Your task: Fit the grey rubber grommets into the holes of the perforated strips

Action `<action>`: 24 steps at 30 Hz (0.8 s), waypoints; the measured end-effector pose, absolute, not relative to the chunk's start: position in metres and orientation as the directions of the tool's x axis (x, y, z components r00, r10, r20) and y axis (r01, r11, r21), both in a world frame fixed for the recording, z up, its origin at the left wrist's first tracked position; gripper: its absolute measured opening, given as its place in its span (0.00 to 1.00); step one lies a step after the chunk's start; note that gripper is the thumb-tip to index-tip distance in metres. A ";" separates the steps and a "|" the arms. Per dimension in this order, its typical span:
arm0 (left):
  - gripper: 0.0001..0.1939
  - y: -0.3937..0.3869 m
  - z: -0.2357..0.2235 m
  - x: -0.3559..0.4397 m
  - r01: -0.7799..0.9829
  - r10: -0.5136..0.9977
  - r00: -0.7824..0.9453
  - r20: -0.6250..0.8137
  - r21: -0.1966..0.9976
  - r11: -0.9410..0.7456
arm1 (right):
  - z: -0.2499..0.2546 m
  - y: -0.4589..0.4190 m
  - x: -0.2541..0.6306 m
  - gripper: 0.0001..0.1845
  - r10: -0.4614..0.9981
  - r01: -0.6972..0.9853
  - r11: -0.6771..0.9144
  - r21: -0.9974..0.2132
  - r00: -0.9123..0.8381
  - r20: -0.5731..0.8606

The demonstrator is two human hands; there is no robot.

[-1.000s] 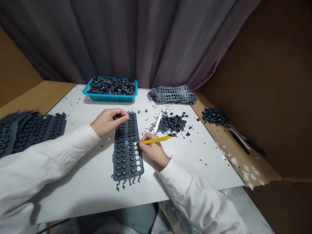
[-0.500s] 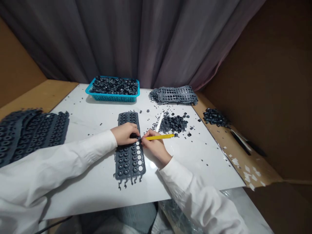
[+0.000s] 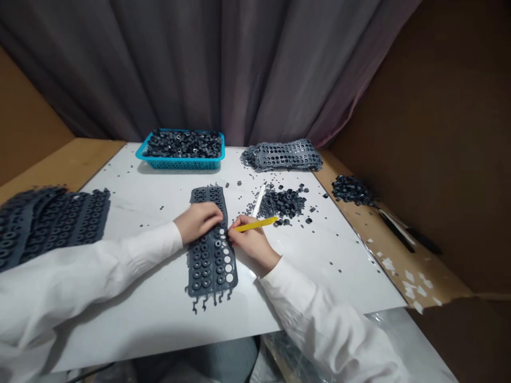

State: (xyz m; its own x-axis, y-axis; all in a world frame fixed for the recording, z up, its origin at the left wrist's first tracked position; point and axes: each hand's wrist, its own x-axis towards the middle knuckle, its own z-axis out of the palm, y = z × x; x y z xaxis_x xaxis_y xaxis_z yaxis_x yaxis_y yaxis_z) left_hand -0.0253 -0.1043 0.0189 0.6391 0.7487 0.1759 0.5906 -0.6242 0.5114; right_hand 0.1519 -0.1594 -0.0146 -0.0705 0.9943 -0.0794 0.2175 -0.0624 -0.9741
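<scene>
A dark grey moulded rubber sheet (image 3: 212,266) with rows of ring-shaped parts lies on the white table in front of me. Along its right-hand column, several round holes show the white surface underneath. My left hand (image 3: 199,219) rests over the upper middle of the sheet, fingers bent and pressed together; anything between the fingertips is hidden. At the sheet's right edge, my right hand (image 3: 252,238) grips a yellow stick-like tool (image 3: 257,224) between thumb and fingers. The tool's working tip is hidden by the hand, close to the topmost visible hole.
A blue basket (image 3: 181,164) full of small dark parts stands at the back. Perforated sheets (image 3: 289,155) are stacked right of it. Loose dark parts (image 3: 283,202) and a white stick (image 3: 259,199) lie right of my hands. More ring sheets (image 3: 75,218) lie left; knife-like tools (image 3: 397,231) lie far right.
My left fingertips have drawn back a little from the holes. The yellow tool has tilted more steeply, and another hole seems to show at the top of the row. The view has shifted slightly.
</scene>
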 end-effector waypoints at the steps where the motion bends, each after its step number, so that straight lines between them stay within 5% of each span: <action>1: 0.11 -0.100 0.023 -0.030 0.606 0.829 0.518 0.210 0.594 -0.529 | -0.015 -0.159 0.152 0.02 0.994 0.205 -0.069 -0.976 -0.074 -0.086; 3: 0.14 -0.093 0.032 -0.038 0.594 0.913 0.370 0.171 0.712 -0.374 | -0.016 -0.159 0.152 0.02 0.991 0.172 -0.086 -0.981 -0.085 -0.102; 6: 0.14 -0.090 0.037 -0.041 0.579 0.871 0.489 0.046 0.730 -0.364 | -0.014 -0.155 0.154 0.03 0.995 0.084 -0.075 -0.994 -0.063 -0.080; 13: 0.13 -0.092 0.021 -0.024 0.505 0.591 0.805 0.054 0.460 -0.730 | -0.017 -0.149 0.156 0.03 0.999 0.091 -0.019 -0.996 -0.027 -0.022; 24: 0.11 -0.083 0.023 -0.014 0.500 0.495 0.863 -0.099 0.292 -0.815 | -0.016 -0.148 0.152 0.03 0.998 0.151 -0.048 -0.987 -0.030 -0.053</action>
